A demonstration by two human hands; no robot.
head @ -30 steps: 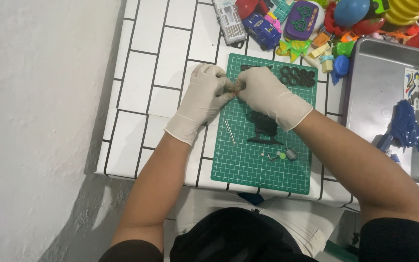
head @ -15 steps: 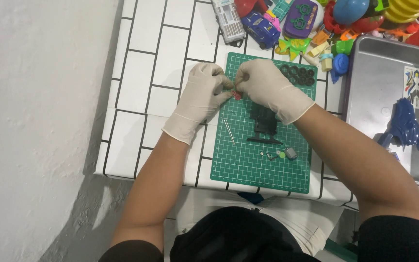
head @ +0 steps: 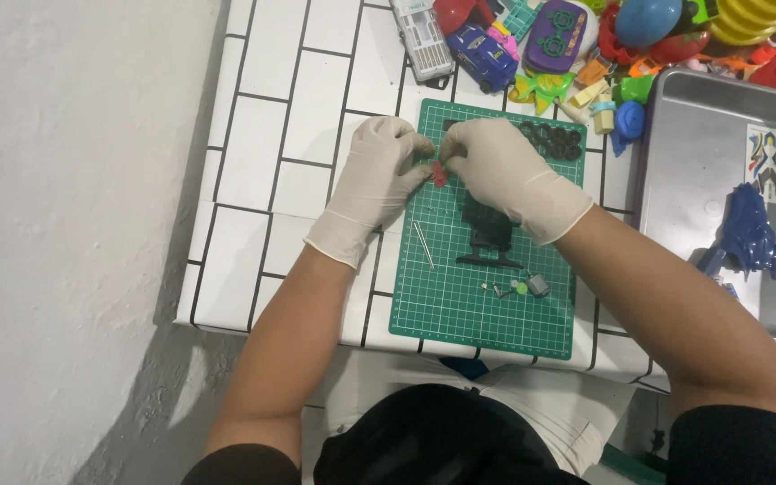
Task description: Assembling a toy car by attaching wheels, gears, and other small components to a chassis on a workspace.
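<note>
Red small part [head: 439,173] sits pinched between our gloved left hand [head: 372,184] and right hand [head: 505,171] above the green cutting mat [head: 460,305].

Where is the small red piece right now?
In the head view, the small red piece is pinched between the fingertips of the left hand and right hand, above the far end of the green cutting mat.

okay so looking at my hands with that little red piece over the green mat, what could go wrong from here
1. The small red part is pinched between the fingertips of both gloved hands, left hand and right hand; it could slip and bounce off the green cutting mat.
2. A forearm might brush the tiny loose parts near the mat's front edge, scattering them.
</note>
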